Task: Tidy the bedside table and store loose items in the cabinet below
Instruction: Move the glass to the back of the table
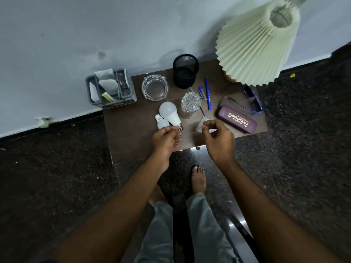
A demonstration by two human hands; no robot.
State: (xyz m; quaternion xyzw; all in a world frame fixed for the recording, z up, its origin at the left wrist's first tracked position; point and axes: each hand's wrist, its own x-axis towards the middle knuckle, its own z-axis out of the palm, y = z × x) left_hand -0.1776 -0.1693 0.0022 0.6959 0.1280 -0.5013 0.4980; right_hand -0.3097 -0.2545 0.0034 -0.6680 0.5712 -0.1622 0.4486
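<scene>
Currently, the person is standing barefoot at the low dark counter (133,133), with both hands reaching over its near edge. The left hand (165,140) is hovering with its fingers curled, the fingertips right at the metal cap of the large bulb (169,113) and the round end of the small bulb (162,123). Whether it is actually gripping either one cannot be told from this angle. The right hand (218,139) is pinching a pale scrap (201,123) between thumb and forefinger, and its other fingers are curling inward.

The two bulbs are lying side by side and touching, near the front middle of the counter. Behind them a glass ashtray (154,87) is sitting, and a black mesh cup (185,72) is standing upright close to the wall. A cut-glass piece (190,105) is resting just right of the large bulb. Blue pens (208,93) are lying loose between the mesh cup and a purple spectacle case (236,118), which is lying at the front right. Sunglasses (252,100) are lying just behind the case. A lamp (256,42) with a pleated pale shade is occupying the far right corner. At the far left corner a grey organiser (111,88) is holding white sachets.
</scene>
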